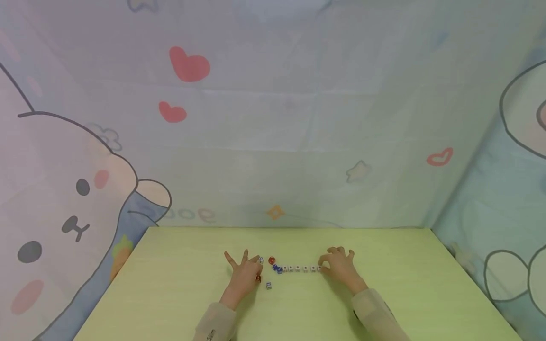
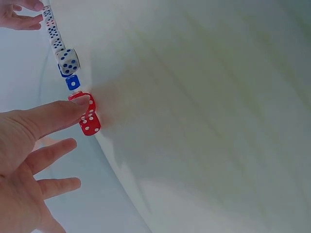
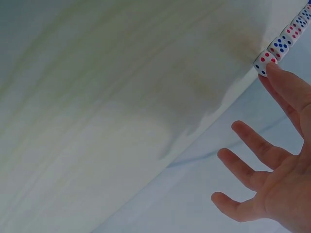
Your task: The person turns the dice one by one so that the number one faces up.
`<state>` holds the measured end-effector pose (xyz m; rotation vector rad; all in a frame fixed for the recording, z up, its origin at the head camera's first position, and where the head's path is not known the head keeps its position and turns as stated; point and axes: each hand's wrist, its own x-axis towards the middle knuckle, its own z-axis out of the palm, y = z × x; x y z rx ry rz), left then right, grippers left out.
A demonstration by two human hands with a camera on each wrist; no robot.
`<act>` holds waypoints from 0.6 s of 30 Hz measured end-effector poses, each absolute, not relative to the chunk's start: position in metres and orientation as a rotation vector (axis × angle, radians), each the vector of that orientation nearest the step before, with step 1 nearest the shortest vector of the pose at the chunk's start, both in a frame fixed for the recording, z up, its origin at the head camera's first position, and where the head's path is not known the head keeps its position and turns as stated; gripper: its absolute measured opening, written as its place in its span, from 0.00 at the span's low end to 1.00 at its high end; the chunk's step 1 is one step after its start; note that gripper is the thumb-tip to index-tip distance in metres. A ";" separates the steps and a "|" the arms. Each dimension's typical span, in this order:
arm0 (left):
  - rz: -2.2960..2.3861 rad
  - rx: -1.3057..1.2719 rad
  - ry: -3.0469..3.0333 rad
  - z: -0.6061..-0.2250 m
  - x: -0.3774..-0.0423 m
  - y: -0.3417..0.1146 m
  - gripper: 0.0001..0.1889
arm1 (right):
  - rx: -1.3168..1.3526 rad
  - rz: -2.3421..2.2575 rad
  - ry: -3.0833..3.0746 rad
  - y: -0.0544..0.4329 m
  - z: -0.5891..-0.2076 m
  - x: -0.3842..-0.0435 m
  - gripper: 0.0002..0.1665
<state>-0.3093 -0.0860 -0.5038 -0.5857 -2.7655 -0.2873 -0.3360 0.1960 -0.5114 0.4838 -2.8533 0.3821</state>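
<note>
My left hand (image 1: 244, 278) pinches a red die (image 1: 258, 278) by its thumb and index finger, the other fingers spread. In the left wrist view, its thumb lies over red dice (image 2: 90, 126); the index finger is hidden behind it. Right of it, a row of white dice (image 1: 297, 269) runs across the table, with blue dice (image 1: 279, 270) at its left end. At the row's right end my right hand (image 1: 340, 266) holds the last white die (image 3: 265, 62) between thumb and index finger. Its remaining fingers are apart and slightly bent.
A second red die (image 1: 271, 260) lies just behind the blue dice. One loose white die (image 1: 261, 259) is by the left fingertips, and another (image 1: 268, 285) sits in front of the row. The pale yellow-green table (image 1: 384, 255) ends at a printed cloth backdrop (image 1: 264, 118).
</note>
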 end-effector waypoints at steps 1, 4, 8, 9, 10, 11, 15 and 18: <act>-0.284 -0.585 -2.759 -0.504 -0.309 -0.086 0.11 | 0.484 0.380 -2.849 0.196 -0.512 -0.336 0.05; -0.280 -0.587 -2.741 -0.506 -0.310 -0.086 0.12 | 0.485 0.381 -2.850 0.195 -0.512 -0.336 0.05; -0.284 -0.599 -2.740 -0.509 -0.310 -0.087 0.14 | 0.493 0.390 -2.861 0.195 -0.512 -0.336 0.05; -0.287 -0.603 -2.741 -0.510 -0.310 -0.088 0.14 | 0.495 0.385 -2.863 0.195 -0.512 -0.336 0.05; -0.286 -0.608 -2.741 -0.510 -0.310 -0.088 0.14 | 0.493 0.384 -2.864 0.195 -0.511 -0.336 0.05; -0.287 -0.615 -2.741 -0.510 -0.310 -0.088 0.14 | 0.491 0.384 -2.863 0.195 -0.511 -0.336 0.05; -0.296 -0.635 -2.736 -0.507 -0.310 -0.089 0.14 | 0.484 0.381 -2.853 0.194 -0.509 -0.336 0.05; -0.302 -0.630 -2.744 -0.504 -0.310 -0.089 0.13 | 0.484 0.387 -2.849 0.194 -0.509 -0.336 0.05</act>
